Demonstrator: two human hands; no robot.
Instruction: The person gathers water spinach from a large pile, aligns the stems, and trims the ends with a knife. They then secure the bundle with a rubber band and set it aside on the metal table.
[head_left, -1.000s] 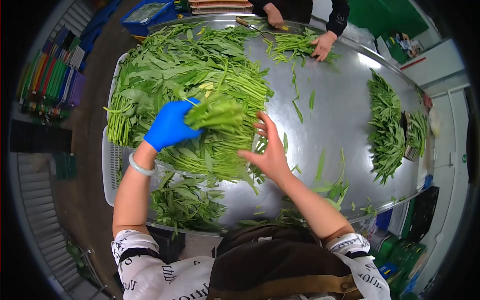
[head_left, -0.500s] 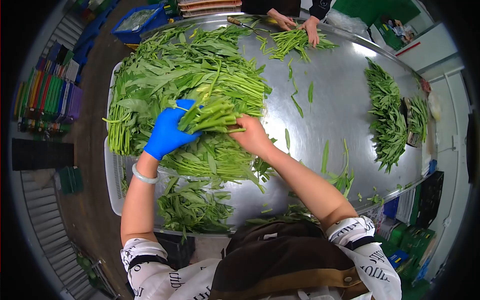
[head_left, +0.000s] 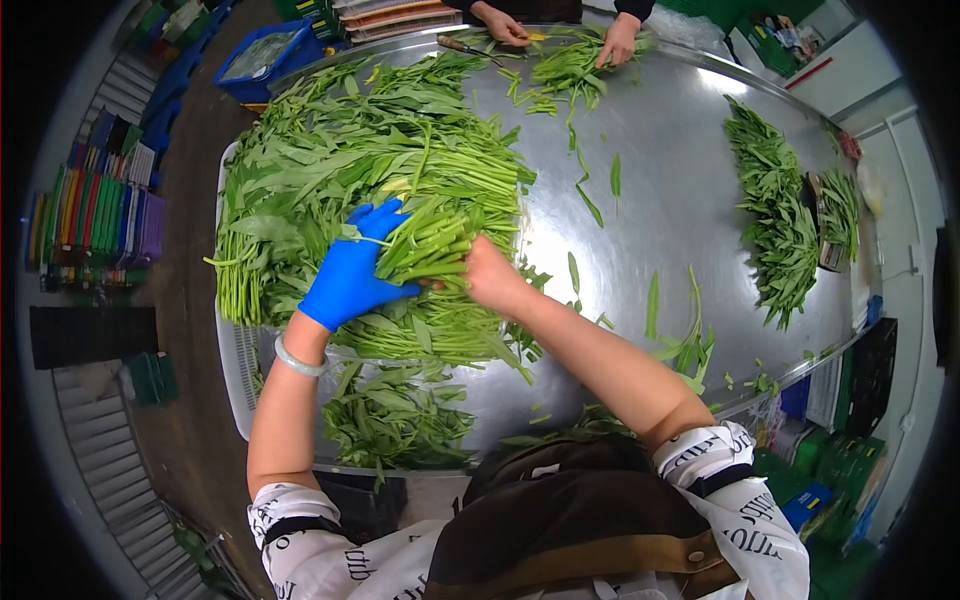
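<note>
My left hand [head_left: 352,268], in a blue glove, cups a bunch of water spinach [head_left: 432,242] from its left side. Its fingers lie apart along the top, and the thumb reaches under the stems. From the right, my bare right hand [head_left: 492,277] grips the same bunch near the cut stem ends; its fingertips are partly hidden behind the stems. Both hands are over a large pile of water spinach [head_left: 350,150], whose stems mostly point right.
The pile lies on a metal table [head_left: 610,270], partly over a white crate [head_left: 238,375]. A smaller heap of leaves [head_left: 395,420] lies near me, more bunches [head_left: 775,215] at right. Across the table, a co-worker's hands [head_left: 620,42] handle greens near a knife [head_left: 462,46].
My left hand's fingers have spread out, and its thumb has come under the bunch. My right hand stays at the stem ends. The co-worker's hands have moved apart, one shifting left.
</note>
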